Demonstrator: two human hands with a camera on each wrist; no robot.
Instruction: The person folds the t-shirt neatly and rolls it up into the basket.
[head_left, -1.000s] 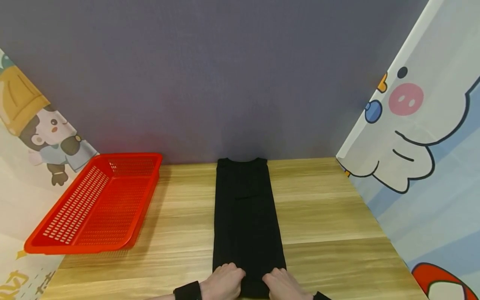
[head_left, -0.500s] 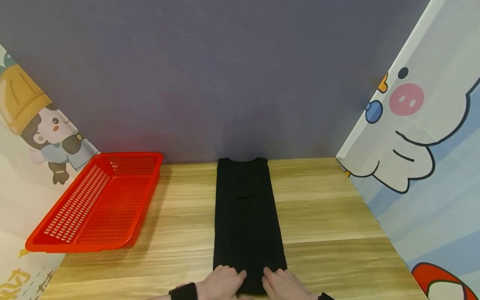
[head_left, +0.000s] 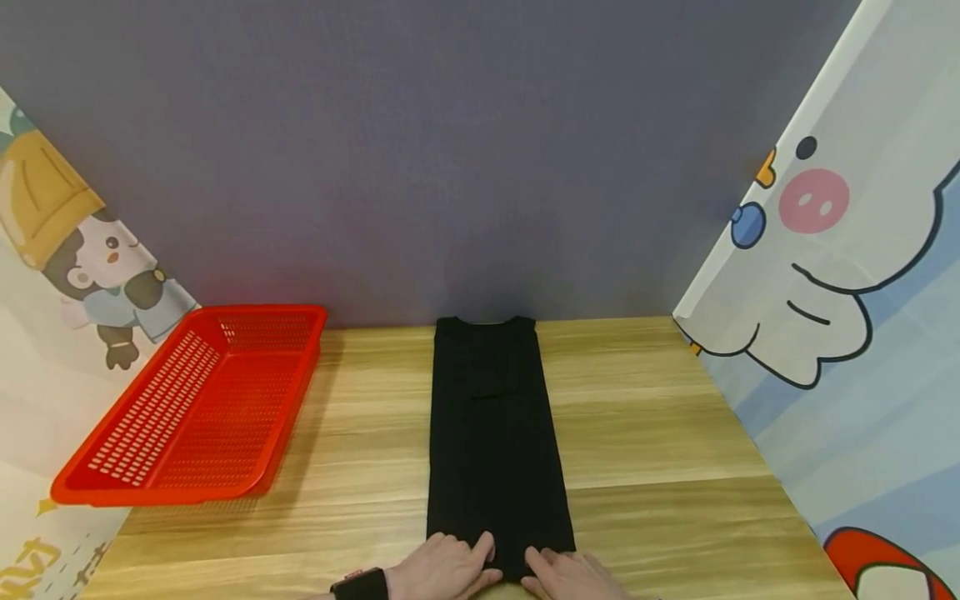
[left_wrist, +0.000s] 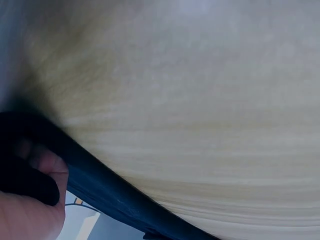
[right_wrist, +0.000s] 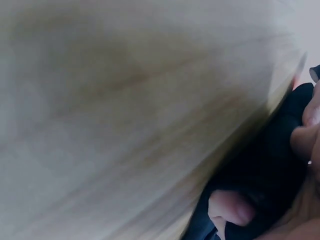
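A black shirt [head_left: 491, 450] lies as a long narrow strip on the table, its curved neckline at the far end and its hem toward me. At the left hem corner, my left hand [head_left: 446, 567] pinches the cloth, index finger stretched over it and thumb at the near edge. My right hand [head_left: 572, 573] grips the right corner in the same way. The left wrist view shows the dark cloth [left_wrist: 110, 185] running out from the curled fingers. In the right wrist view, fingertips and thumb press on the dark cloth [right_wrist: 265, 160].
A red perforated plastic basket [head_left: 225, 408] stands at the left, overlapping the table's left edge. The wooden table [head_left: 645, 433] ends at a grey upright panel [head_left: 480, 158]. Cartoon-printed sheets [head_left: 847, 275] flank both sides. A black band [head_left: 362, 585] is on the left wrist.
The hem edge between the hands has shifted slightly away from me. Both hands have changed their finger position at the hem, with thumbs now showing at the near edge. The basket stays put.
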